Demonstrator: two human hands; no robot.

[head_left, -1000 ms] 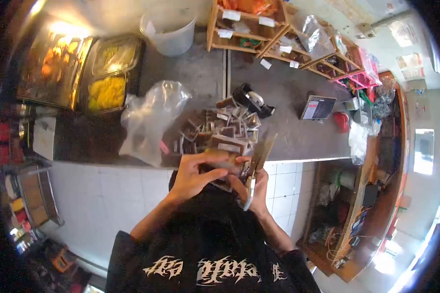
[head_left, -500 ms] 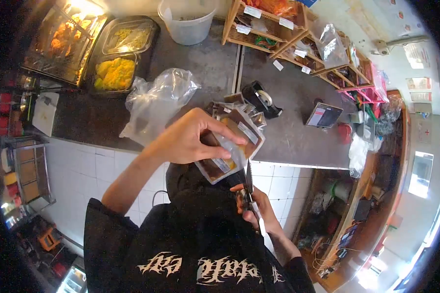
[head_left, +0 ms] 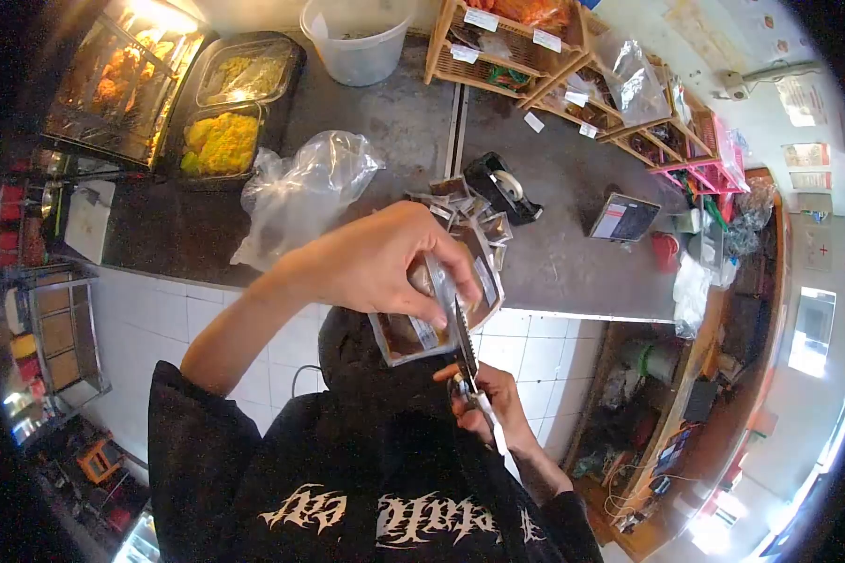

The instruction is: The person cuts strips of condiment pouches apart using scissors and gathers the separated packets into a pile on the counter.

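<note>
My left hand (head_left: 390, 258) pinches joined clear sachets (head_left: 402, 340) with dark brown contents between thumb and fingers, in front of the counter edge. My right hand (head_left: 500, 405) is closed around scissors (head_left: 468, 349), their serrated dark blade pointing up at the sachets beside my left fingertips. Whether the blades cut into the plastic cannot be made out. Behind the sachets, a pile of small packets (head_left: 460, 199) lies on the counter next to a black tape dispenser (head_left: 503, 188).
On the dark counter (head_left: 573, 272) are a crumpled clear plastic bag (head_left: 305, 192), a plastic tub (head_left: 357, 47), a tray of yellow food (head_left: 221, 144) and a small dark stand (head_left: 624, 218). Wicker baskets (head_left: 512, 56) line the back. A lit food case (head_left: 122, 84) stands at left.
My left hand has shifted slightly right and turned, tilting the sachets more edge-on. The scissors have moved a little left, their blades now beside my left fingertips.
</note>
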